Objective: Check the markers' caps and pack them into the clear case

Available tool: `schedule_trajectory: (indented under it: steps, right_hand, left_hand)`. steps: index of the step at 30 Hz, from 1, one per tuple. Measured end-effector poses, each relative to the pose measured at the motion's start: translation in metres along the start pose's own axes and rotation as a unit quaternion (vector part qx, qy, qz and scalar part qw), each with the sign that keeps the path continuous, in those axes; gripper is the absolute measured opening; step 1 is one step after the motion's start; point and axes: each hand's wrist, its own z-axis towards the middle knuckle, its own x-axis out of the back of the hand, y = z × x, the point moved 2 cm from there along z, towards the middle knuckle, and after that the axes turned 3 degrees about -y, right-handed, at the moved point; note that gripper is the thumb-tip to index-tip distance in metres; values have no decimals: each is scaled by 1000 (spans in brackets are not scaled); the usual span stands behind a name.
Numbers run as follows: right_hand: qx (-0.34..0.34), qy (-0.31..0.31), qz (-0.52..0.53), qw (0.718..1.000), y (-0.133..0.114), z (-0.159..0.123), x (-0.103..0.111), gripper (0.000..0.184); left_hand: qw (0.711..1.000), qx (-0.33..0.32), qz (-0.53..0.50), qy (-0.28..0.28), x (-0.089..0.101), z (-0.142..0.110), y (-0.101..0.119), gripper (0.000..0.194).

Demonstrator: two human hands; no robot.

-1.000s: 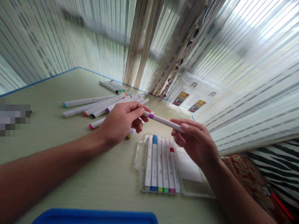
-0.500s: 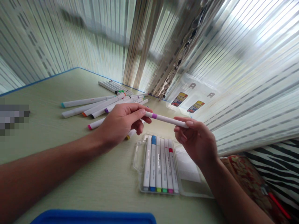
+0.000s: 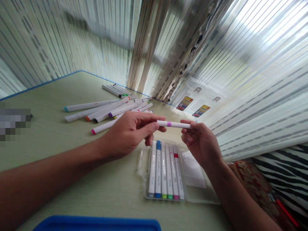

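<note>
Between my hands, a white marker with a purple band (image 3: pixel 176 124) is held nearly level above the table. My left hand (image 3: pixel 134 130) pinches its left end with thumb and fingers. At the other end, my right hand (image 3: pixel 203 138) grips the tip, also between thumb and fingers. Just below lies an open clear plastic case (image 3: pixel 145 179) with several white markers (image 3: pixel 164 173) side by side, their ends blue, yellow-green, green and pink. Behind my left hand, a loose pile of white markers (image 3: pixel 103 109) with coloured ends spreads over the table, partly hidden by that hand.
Two clear plastic cases (image 3: pixel 196 99) with yellow labels stand at the back by the pleated curtain (image 3: pixel 96 38). A blue object (image 3: pixel 96 223) crosses the front edge of view. Zebra-striped cloth (image 3: pixel 284 179) lies at the right. The table (image 3: pixel 79 179) is pale green with blue edging.
The marker has turned from slanting down rightward to nearly level. My left hand has moved right and slightly down along it, covering more of its left end. My right hand has barely moved.
</note>
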Motion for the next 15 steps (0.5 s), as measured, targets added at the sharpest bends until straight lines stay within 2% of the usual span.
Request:
schedule_trajectory:
  steps: [6,15]
  right_hand:
    - [9,-3,-7,1000,0,-2,0,21]
    - [28,-20,-43,998,-1,-6,-2,21]
  left_hand:
    - [998,-3,53,21,-1,-3,0,30]
    - [996,20,68,61,4,0,-3,23]
